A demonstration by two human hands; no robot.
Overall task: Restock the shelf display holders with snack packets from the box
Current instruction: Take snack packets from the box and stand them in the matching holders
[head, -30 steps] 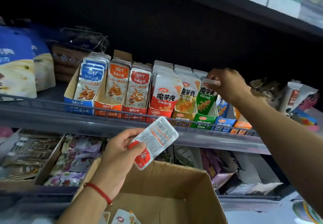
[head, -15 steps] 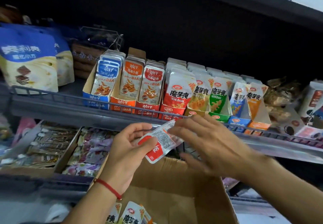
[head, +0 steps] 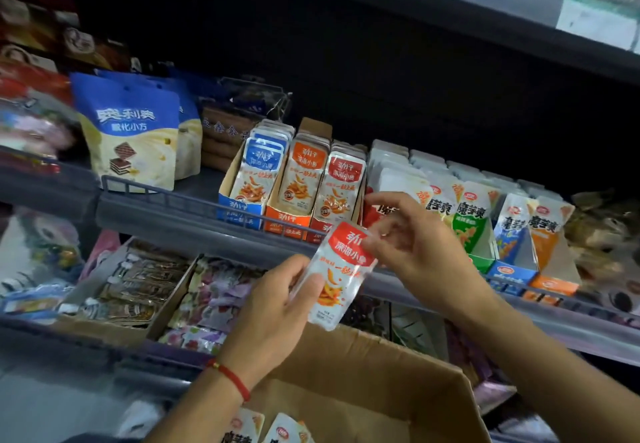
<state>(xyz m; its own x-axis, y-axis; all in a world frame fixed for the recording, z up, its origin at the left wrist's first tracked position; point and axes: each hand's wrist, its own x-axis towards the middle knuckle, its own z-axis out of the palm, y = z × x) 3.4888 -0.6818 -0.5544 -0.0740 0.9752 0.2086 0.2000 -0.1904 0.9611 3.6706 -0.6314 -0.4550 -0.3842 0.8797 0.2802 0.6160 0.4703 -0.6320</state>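
— In front of the snack shelf, what is in the hands?
— The left hand grips one red-topped packet from below; the right hand pinches its top edge.
— Where is it?
— Above the open cardboard box, just below the red display holder.

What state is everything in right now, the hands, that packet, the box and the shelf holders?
Left hand: grips the packet's lower part.
Right hand: pinches the packet's top edge.
Red-topped white snack packet: upright, front showing, held by both hands.
Brown cardboard box: open, packets inside.
Red cardboard display holder: holding packets upright.
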